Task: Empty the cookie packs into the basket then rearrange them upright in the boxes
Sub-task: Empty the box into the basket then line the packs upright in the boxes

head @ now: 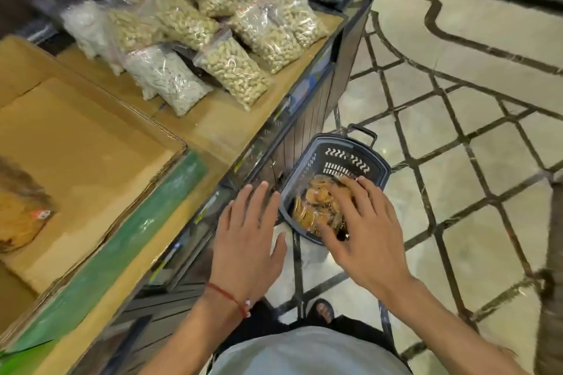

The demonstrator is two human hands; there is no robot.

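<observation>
- Down on the floor, a dark basket is sitting just beside the counter, holding cookie packs.
- The right hand is reaching over the basket, fingers spread and straight above the cookie packs, grasping nothing; whether it is touching them cannot be told.
- The left hand is hovering released, fingers splayed, just left of the basket's rim.
- A box is lying open on the counter, a blurred lone pack resting at its left edge.
- Bags of nuts are lying piled behind the box.
</observation>
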